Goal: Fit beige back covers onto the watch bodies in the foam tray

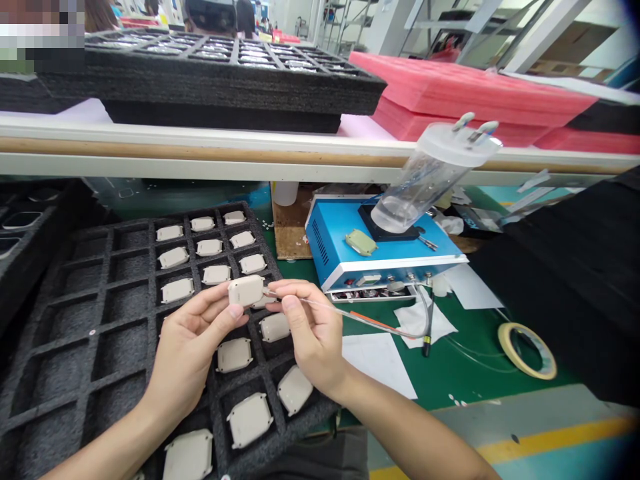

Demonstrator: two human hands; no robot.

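Observation:
My left hand [190, 347] is closed on a small beige watch case [245, 291], holding it by its side and lower edge above the tray. Closed in a pinch, my right hand [315, 330] grips a thin dispensing needle, whose tip meets the right end of the case. A clear tube [370, 321] with an orange stretch trails from it to the right. Below both hands lies a black foam tray [103, 320]. Several similar cases [250, 420] rest in its right-hand compartments; many left-hand ones hold nothing. My fingers partly hide the needle.
Behind my right hand stands a blue machine [323, 233] bearing a clear cylinder [420, 187] and a greenish case [361, 243]. A tape roll [506, 343], a tissue [407, 320] and paper [377, 360] lie rightward. A shelf edge [200, 155] crosses above, with black foam trays [225, 87] and pink foam [465, 93].

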